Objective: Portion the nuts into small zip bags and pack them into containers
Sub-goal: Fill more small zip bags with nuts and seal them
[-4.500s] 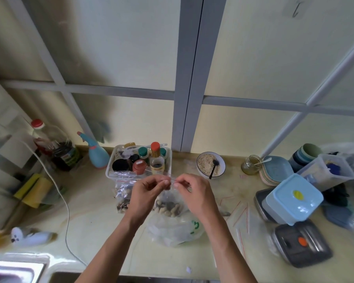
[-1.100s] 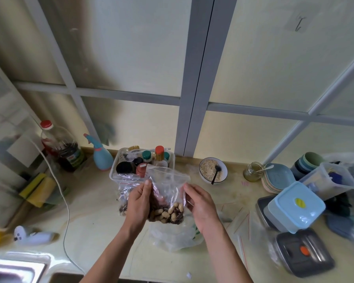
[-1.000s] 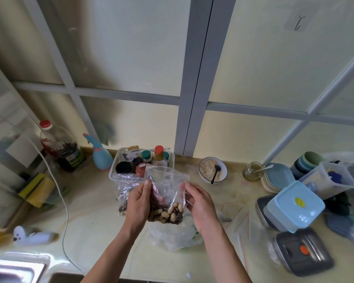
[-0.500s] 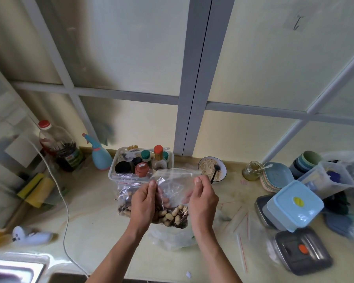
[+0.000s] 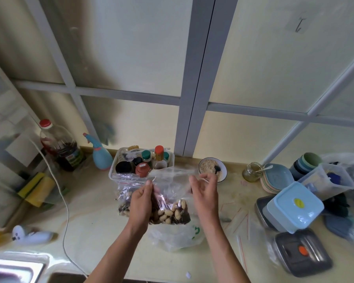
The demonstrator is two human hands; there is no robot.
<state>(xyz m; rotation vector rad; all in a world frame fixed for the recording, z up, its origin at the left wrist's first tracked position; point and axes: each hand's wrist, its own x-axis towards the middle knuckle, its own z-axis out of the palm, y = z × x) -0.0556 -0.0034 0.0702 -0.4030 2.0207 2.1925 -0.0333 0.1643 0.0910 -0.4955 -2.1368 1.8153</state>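
A clear small zip bag [image 5: 170, 193], its lower part filled with pale and dark nuts [image 5: 169, 214], is held upright above the middle of the cream countertop [image 5: 90, 219]. Its left edge is pinched between the thumb and curled fingers of the left hand [image 5: 140, 203]. The right hand [image 5: 205, 193] is seen at the bag's right side with its fingers spread and loosely bent; whether the fingertips touch the plastic cannot be told from the blur. Half a second ago both hands were closed on the two upper corners of the bag and its mouth was stretched flat; now the right hand's grip has been loosened and the bag's top edge is slack and raised toward the white basket of spice jars [image 5: 141, 164] at the back edge.

A second clear bag of nuts [image 5: 124, 198] is seen behind the left hand, and a crumpled white plastic bag [image 5: 176, 236] lies beneath the held one. Empty red-striped zip bags [image 5: 239, 219] are spread to the right. Near the right edge, a pale blue lidded container [image 5: 293, 206] is stacked on a grey tray, with a grey lid with an orange spot [image 5: 302, 252] in front of it. These are unmoved.
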